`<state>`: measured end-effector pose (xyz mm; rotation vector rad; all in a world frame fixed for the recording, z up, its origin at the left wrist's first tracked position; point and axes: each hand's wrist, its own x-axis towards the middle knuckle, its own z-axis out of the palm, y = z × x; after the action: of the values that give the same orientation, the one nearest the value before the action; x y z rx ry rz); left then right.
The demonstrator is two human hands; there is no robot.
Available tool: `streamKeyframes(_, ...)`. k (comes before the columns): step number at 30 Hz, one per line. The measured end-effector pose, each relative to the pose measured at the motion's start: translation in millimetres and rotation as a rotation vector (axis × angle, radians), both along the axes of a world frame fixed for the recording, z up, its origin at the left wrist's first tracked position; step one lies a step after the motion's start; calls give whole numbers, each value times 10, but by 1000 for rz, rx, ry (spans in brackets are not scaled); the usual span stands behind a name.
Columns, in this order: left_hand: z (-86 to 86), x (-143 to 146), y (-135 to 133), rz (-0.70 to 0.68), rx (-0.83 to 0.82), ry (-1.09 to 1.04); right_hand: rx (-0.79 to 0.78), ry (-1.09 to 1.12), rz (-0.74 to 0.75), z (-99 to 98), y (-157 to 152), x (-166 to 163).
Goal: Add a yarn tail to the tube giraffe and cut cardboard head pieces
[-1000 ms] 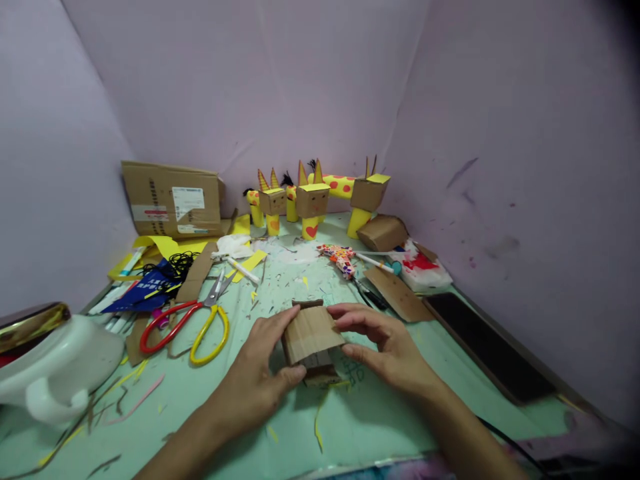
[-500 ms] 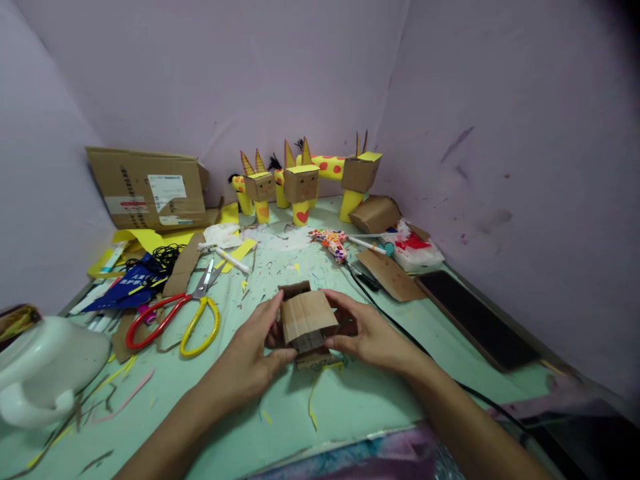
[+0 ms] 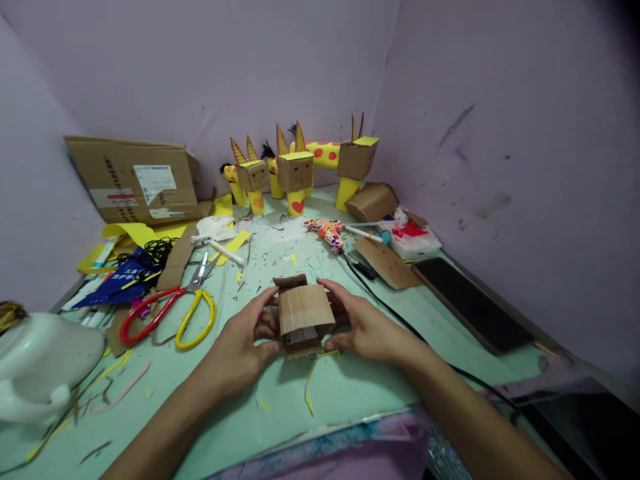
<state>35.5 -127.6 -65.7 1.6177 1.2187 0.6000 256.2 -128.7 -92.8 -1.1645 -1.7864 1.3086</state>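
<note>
A small folded cardboard box (image 3: 306, 311) rests on the table in front of me, its top flap bowed and loose ends showing at front and back. On its left side my left hand (image 3: 253, 333) is curved with thumb and fingers apart, the fingertips close to the edge. My right hand (image 3: 357, 323) cups the right side, thumb at the front corner and fingers partly hidden behind the flap. Left of my hands lie scissors (image 3: 195, 287) with one red and one yellow handle, their blades apart. A thin yellow strip (image 3: 307, 393) lies just in front of the box.
Giraffe-like figures with cardboard heads (image 3: 295, 173) stand at the back. A patterned glue gun (image 3: 327, 232) trails a black cable (image 3: 395, 320) under my right arm. A phone (image 3: 470, 303) lies right, a white mug (image 3: 50, 360) left, and a large carton (image 3: 145, 190) leans against the wall.
The view has shifted slightly. My left thumb has drawn back from the front of the cardboard box, while my right hand keeps nearly the same place beside it.
</note>
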Motion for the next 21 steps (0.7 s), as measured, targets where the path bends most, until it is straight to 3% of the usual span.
streamKeyframes(9, -86, -102, -41, -66, 97, 69, 136, -186, -22, 15, -120, -60)
streamKeyframes(15, -35, -61, -87, -47, 61, 72, 366, -248, 13, -28, -109, -189)
streamKeyframes(21, -79, -64, -95, -30, 108, 61, 354, -297, -1, 5, -105, -260)
